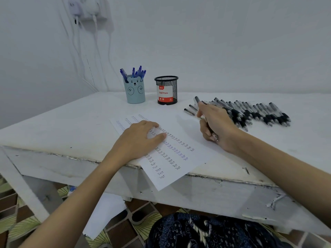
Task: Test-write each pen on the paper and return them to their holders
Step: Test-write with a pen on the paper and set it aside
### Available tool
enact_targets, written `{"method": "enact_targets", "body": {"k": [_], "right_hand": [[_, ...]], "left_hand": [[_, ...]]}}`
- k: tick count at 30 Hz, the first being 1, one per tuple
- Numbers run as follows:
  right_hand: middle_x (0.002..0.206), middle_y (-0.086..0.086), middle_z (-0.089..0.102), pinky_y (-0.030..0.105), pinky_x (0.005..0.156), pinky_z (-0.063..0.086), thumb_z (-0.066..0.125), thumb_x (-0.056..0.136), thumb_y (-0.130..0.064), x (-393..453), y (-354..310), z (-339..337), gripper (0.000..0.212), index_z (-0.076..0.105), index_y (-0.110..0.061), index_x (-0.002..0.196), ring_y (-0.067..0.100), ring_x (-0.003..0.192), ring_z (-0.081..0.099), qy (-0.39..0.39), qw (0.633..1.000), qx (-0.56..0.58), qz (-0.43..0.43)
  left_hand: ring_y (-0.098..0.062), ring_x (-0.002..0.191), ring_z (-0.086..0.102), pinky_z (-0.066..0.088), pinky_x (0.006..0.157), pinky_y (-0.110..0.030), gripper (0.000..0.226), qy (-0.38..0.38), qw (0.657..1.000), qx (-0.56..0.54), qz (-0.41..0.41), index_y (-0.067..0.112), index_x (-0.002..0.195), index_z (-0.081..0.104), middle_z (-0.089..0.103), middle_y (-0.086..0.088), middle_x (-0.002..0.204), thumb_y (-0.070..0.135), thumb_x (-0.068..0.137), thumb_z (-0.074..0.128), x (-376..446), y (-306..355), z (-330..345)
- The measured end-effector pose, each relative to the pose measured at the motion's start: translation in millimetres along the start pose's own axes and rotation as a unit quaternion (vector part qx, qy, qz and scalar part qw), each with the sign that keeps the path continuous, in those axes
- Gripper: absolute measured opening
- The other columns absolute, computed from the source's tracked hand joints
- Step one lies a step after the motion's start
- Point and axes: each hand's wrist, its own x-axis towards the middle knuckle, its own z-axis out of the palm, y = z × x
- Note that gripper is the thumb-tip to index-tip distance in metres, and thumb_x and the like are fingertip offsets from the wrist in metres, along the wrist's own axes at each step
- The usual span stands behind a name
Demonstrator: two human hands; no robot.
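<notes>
White paper (pixel 176 169) lies slantwise on the table (pixel 71 126), its near corner hanging over the front edge, covered in columns of the handwritten word "Test" in black and blue ink. The left hand (pixel 139 138) lies flat on the sheet's upper left part, fingers straight and close together, thumb apart, pressing it down.

The right hand (pixel 216 122) is just right of the sheet, curled round a black pen (pixel 198 100). The pen's dark end sticks up past the thumb and forefinger toward the wall; a bit of its other end shows below the curled fingers near the heel of the hand. The fingers wrap the barrel, so most of it is hidden. Whether the hand holds more than one pen cannot be told.

Behind and to the right of that hand a row of black pens (pixel 254 111) lies side by side on the table, and a few more lie just left of the thumb.

At the back stand a blue bear cup (pixel 135 92) holding blue pens (pixel 136 72), and beside it on the right a black mesh cup (pixel 167 90) with a red "Ball Pens" label.
</notes>
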Motion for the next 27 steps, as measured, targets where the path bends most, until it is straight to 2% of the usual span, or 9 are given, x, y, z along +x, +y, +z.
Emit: {"method": "enact_targets", "body": {"k": [2, 5, 8, 10, 16, 23, 27], "right_hand": [[0.035, 0.003, 0.035, 0.016, 0.038, 0.018, 0.039, 0.099, -0.037, -1.5, -0.9, 0.3, 0.034, 0.043, -0.011, 0.077, 0.014, 0.028, 0.022, -0.008, 1.0, -0.003, -0.001], [0.035, 0.001, 0.038, 0.013, 0.037, 0.019, 0.036, 0.1, -0.032, -1.3, -4.0, -0.4, 0.032, 0.049, -0.011, 0.08, 0.014, 0.027, 0.028, -0.017, 0.999, -0.014, 0.03], [0.042, 0.003, 0.048, 0.018, 0.04, 0.019, 0.034, 0.101, -0.026, 1.3, -6.1, -2.6, 0.028, 0.054, -0.012, 0.087, 0.013, 0.029, 0.034, -0.035, 0.996, 0.038, 0.07], [0.049, 0.004, 0.052, 0.018, 0.037, 0.023, 0.033, 0.102, -0.022, 3.3, -5.5, -4.8, 0.025, 0.052, -0.011, 0.09, 0.011, 0.029, 0.034, -0.041, 0.992, 0.085, 0.087], [0.041, -0.006, 0.037, 0.018, 0.035, 0.017, 0.039, 0.1, -0.039, 3.8, -4.2, -8.9, 0.03, 0.044, -0.016, 0.082, 0.006, 0.027, 0.023, -0.066, 0.985, 0.111, 0.11], [0.04, -0.006, 0.038, 0.016, 0.032, 0.017, 0.034, 0.103, -0.027, 4.9, -4.7, -8.1, 0.031, 0.043, -0.015, 0.075, 0.005, 0.026, 0.021, -0.058, 0.984, 0.13, 0.111], [0.038, -0.004, 0.037, 0.016, 0.032, 0.017, 0.035, 0.101, -0.02, 7.7, -5.3, -8.0, 0.029, 0.04, -0.014, 0.073, 0.006, 0.025, 0.02, -0.033, 0.988, 0.131, 0.079]], "left_hand": [[-0.013, 0.128, 0.038, 0.03, 0.101, -0.03, 0.05, -0.002, 1.0, -0.002, -0.001, 0.03, 0.132, 0.047, 0.045, 0.009, 0.139, 0.056, 0.09, 0.044, -0.1, -0.2, 0.0], [-0.013, 0.128, 0.038, 0.031, 0.102, -0.031, 0.05, -0.004, 1.0, -0.003, -0.001, 0.029, 0.132, 0.047, 0.045, 0.009, 0.139, 0.056, 0.09, 0.044, -0.3, -0.2, 0.1], [-0.012, 0.128, 0.039, 0.031, 0.103, -0.031, 0.049, -0.011, 1.0, -0.009, 0.002, 0.03, 0.131, 0.047, 0.045, 0.01, 0.139, 0.056, 0.09, 0.044, 1.2, -0.5, -0.1], [-0.011, 0.127, 0.04, 0.031, 0.102, -0.03, 0.049, -0.019, 1.0, -0.013, 0.007, 0.031, 0.131, 0.047, 0.045, 0.012, 0.139, 0.057, 0.089, 0.044, 2.3, -0.8, 0.1], [-0.011, 0.128, 0.038, 0.031, 0.103, -0.03, 0.049, -0.019, 1.0, -0.015, 0.008, 0.031, 0.132, 0.047, 0.044, 0.012, 0.139, 0.056, 0.09, 0.044, 2.6, 0.1, -0.1], [-0.011, 0.128, 0.038, 0.031, 0.104, -0.03, 0.049, -0.018, 0.999, -0.024, 0.011, 0.032, 0.131, 0.047, 0.045, 0.012, 0.139, 0.056, 0.089, 0.044, 2.3, -1.9, 0.8], [-0.01, 0.128, 0.038, 0.03, 0.102, -0.029, 0.048, -0.02, 0.999, -0.027, 0.013, 0.032, 0.131, 0.047, 0.045, 0.013, 0.138, 0.056, 0.089, 0.045, 3.2, -3.1, 1.1]]}}
